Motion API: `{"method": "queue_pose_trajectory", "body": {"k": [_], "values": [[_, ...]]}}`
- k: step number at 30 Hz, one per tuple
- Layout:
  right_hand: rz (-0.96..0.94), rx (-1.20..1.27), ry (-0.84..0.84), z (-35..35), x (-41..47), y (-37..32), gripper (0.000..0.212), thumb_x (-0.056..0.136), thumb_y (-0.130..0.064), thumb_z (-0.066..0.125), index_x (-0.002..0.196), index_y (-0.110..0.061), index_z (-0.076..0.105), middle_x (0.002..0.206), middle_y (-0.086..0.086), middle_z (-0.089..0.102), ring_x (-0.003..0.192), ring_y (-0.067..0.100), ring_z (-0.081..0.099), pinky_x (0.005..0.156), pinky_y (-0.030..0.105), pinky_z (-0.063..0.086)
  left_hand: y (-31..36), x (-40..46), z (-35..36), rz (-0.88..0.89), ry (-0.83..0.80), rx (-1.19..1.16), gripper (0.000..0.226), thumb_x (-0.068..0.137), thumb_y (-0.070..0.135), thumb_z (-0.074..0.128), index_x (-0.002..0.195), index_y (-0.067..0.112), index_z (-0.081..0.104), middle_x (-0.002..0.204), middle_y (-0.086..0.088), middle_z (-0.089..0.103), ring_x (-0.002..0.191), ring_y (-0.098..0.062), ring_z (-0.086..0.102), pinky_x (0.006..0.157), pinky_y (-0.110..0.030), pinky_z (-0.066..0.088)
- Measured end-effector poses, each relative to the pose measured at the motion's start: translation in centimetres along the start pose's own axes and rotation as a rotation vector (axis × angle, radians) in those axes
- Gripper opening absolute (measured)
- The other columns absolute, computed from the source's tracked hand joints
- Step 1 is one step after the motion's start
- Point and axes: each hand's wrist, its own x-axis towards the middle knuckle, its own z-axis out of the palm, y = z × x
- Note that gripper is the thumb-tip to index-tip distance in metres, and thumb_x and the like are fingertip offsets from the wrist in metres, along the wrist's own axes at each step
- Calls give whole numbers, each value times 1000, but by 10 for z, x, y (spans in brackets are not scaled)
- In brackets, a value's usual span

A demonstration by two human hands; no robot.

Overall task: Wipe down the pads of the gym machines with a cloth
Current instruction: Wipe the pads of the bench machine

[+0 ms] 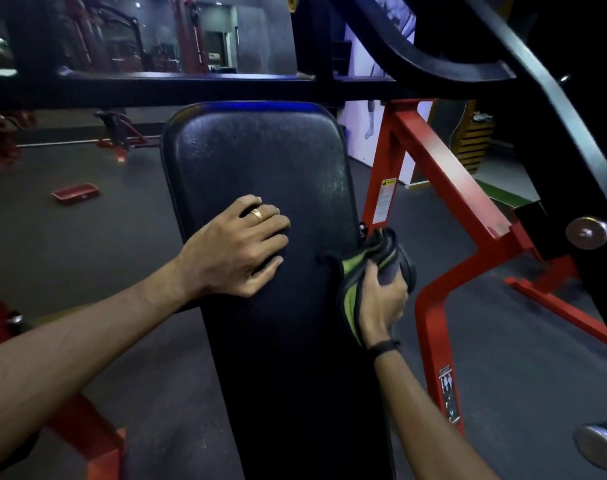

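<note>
Head view: right hand (378, 299) grips cloth (381, 258) against pad (260, 161) edge.

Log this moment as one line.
left hand: flat on black pad | right hand: grips cloth at pad's right edge

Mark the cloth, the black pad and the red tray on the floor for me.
cloth (385, 261): head view, on its bunched dark fold.
black pad (257, 161): head view, on its bare upper face.
red tray (76, 193): head view, on its rim.

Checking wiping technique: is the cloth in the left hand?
No, the right hand grips the cloth at the pad edge; left hand rests bare.
</note>
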Motion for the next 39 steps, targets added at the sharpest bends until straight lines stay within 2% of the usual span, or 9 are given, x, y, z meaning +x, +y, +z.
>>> {"method": "queue_pose_trajectory", "body": {"k": [2, 4, 7, 13, 17, 23, 33, 36, 39], "values": [[-85, -1, -13, 22, 14, -43, 51, 87, -48, 61, 129, -20, 65, 120, 8, 71, 116, 32, 61, 95, 39, 46, 0, 0, 0, -3, 0, 0, 27, 93, 31, 56, 94, 8, 70, 114, -9, 68, 107, -31, 64, 100, -47, 44], [-177, -9, -29, 42, 25, -79, 60, 82, -56, 54, 128, -20, 64, 121, 8, 70, 116, 32, 61, 96, 42, 46, 0, 0, 0, -4, -4, 0, 26, 92, 31, 56, 93, 9, 70, 114, -9, 68, 107, -31, 64, 100, -47, 44], [-248, -53, -16, 56, 30, -99, 57, 90, -55, 54, 133, -18, 60, 122, 10, 67, 118, 34, 59, 95, 44, 44, -1, 0, -1, -6, -3, -6, 25, 92, 30, 56, 93, 9, 70, 115, -9, 68, 108, -31, 64, 101, -47, 44], [-263, 14, 43, 34, 9, -42, 57, 91, -45, 61, 138, -15, 58, 125, 9, 66, 121, 30, 58, 90, 40, 44, -1, -1, 0, -9, 19, -15, 24, 92, 28, 57, 92, 8, 71, 115, -9, 69, 108, -31, 65, 100, -48, 44], [-254, 36, 44, 19, -1, -16, 46, 94, -33, 67, 135, -12, 61, 124, 7, 67, 119, 25, 58, 85, 29, 38, -1, -2, 1, -7, 13, -11, 25, 92, 29, 57, 93, 8, 71, 115, -9, 69, 108, -31, 65, 101, -48, 44], [-231, 51, 27, 2, -15, 10, 57, 86, -46, 57, 134, -15, 62, 115, 4, 69, 109, 19, 62, 81, 24, 40, -1, -1, 1, -18, 27, -17, 25, 93, 28, 56, 92, 8, 71, 115, -9, 69, 107, -31, 65, 102, -46, 44], [-169, 90, 22, -17, -32, 49, 64, 84, -55, 55, 133, -14, 61, 115, -9, 65, 111, 5, 59, 89, 16, 41, -1, 0, 2, -14, 23, 3, 25, 93, 28, 56, 91, 9, 70, 113, -9, 69, 105, -31, 65, 100, -46, 44], [-127, 80, 3, -23, -36, 61, 49, 90, -41, 62, 129, -13, 63, 108, -8, 64, 107, 6, 59, 88, 15, 41, -2, 0, 2, -11, 31, -2, 25, 93, 28, 55, 90, 9, 70, 113, -8, 69, 105, -31, 65, 100, -46, 44], [-80, 72, 1, -32, -42, 78, 41, 95, -26, 67, 132, -10, 61, 114, -8, 62, 110, 3, 56, 87, 2, 35, -2, 0, 3, -10, 38, 5, 25, 92, 28, 56, 90, 9, 70, 113, -8, 69, 105, -30, 65, 100, -47, 44]]}}
